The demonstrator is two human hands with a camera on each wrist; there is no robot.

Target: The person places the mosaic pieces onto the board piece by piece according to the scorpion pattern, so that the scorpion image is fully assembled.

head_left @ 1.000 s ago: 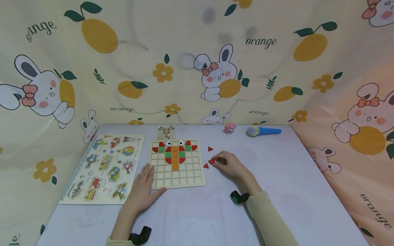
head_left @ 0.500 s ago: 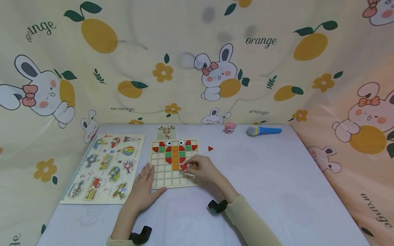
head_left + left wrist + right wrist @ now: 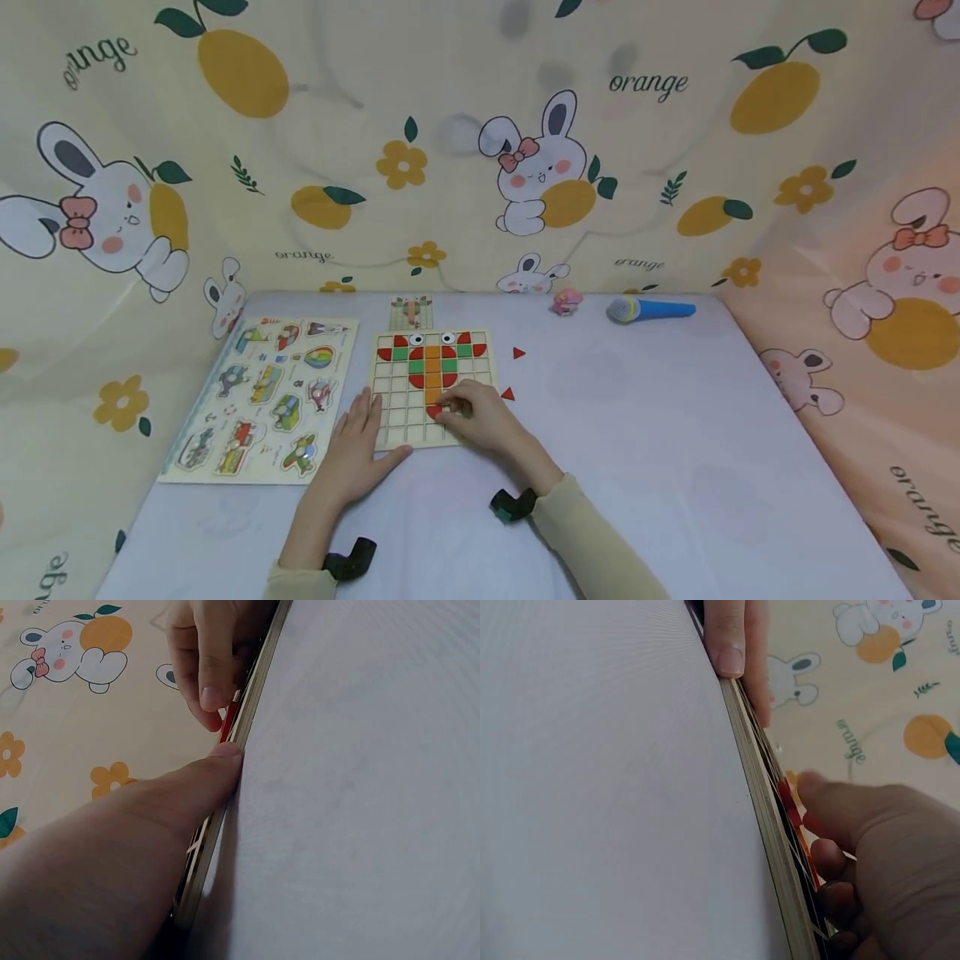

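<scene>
My right hand [image 3: 483, 417] pinches a red rounded puzzle piece [image 3: 433, 411] at the lower end of the orange column on the gridded puzzle board [image 3: 397, 425]. In the left wrist view the red piece [image 3: 228, 724] stands at the fingertips, just above the board's rim. My left hand [image 3: 356, 442] lies along the board's left side, with fingers outstretched and thumb at the near edge. Red, green and orange pieces and two eye pieces [image 3: 447, 338] form a figure on the upper board. Right of the board lie two red triangles, one farther [image 3: 519, 352], one nearer [image 3: 508, 393].
A picture board [image 3: 258, 400] with vehicle shapes lies at the left. Behind the puzzle board is a small pattern card [image 3: 411, 313]. A pink figurine [image 3: 567, 302] and a blue toy microphone [image 3: 651, 310] lie along the back, before a printed cloth backdrop.
My right hand has carried the red rounded piece from the table right of the board leftward onto it, below the orange column. My left hand stays at the board's left side.
</scene>
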